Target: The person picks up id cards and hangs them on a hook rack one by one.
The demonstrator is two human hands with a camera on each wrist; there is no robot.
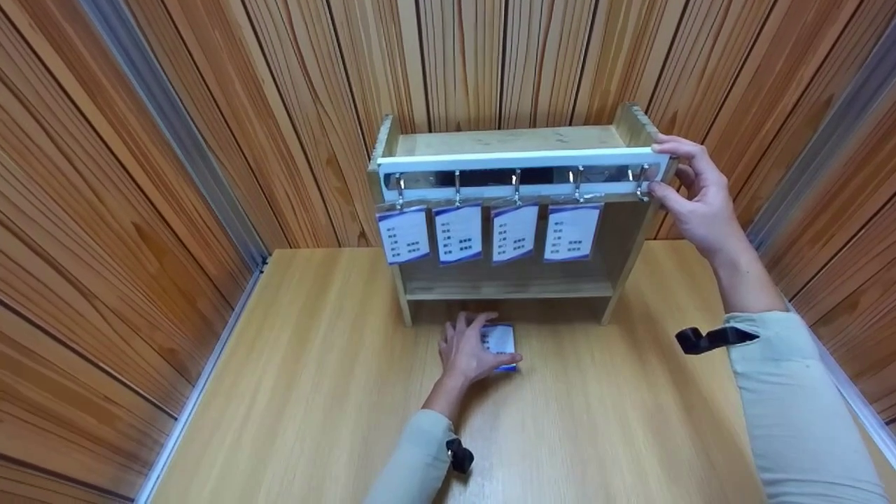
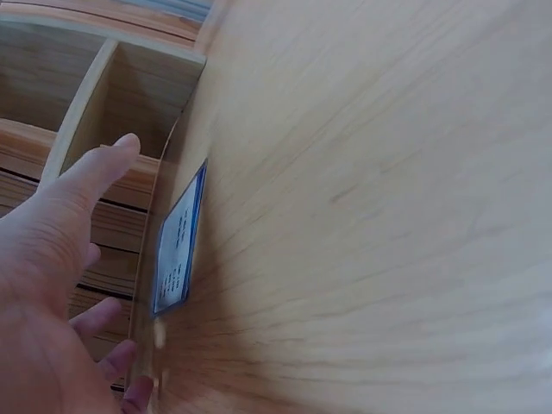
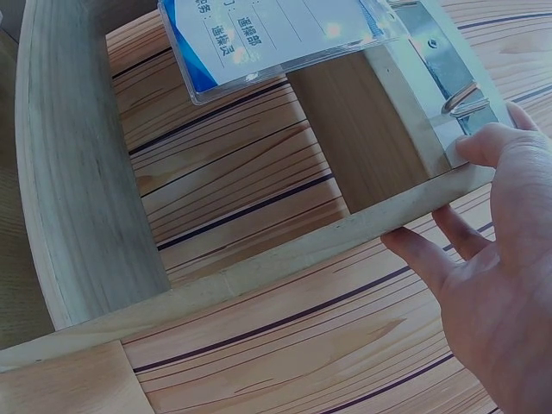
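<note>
A badge in a clear sleeve with blue edges (image 1: 498, 339) lies flat on the table in front of the wooden shelf (image 1: 507, 288). Over it is my left hand (image 1: 467, 348), fingers spread; the left wrist view shows the thumb apart from the badge (image 2: 179, 246). My right hand (image 1: 700, 185) grips the right end of the white hook rack (image 1: 483, 162) at the shelf's upper front. In the right wrist view its thumb presses the rack near a metal hook (image 3: 466, 99), with fingers behind the shelf's side panel (image 3: 259, 267). Several similar badges (image 1: 574, 232) hang from the rack; its rightmost hook (image 1: 642, 183) is bare.
The shelf stands on a light wood table (image 1: 315, 392) against a wood-plank wall (image 1: 462, 63). Plank walls also flank both sides, with a grey metal strip (image 1: 210, 140) in the left corner. Black straps (image 1: 714, 339) hang at both cuffs.
</note>
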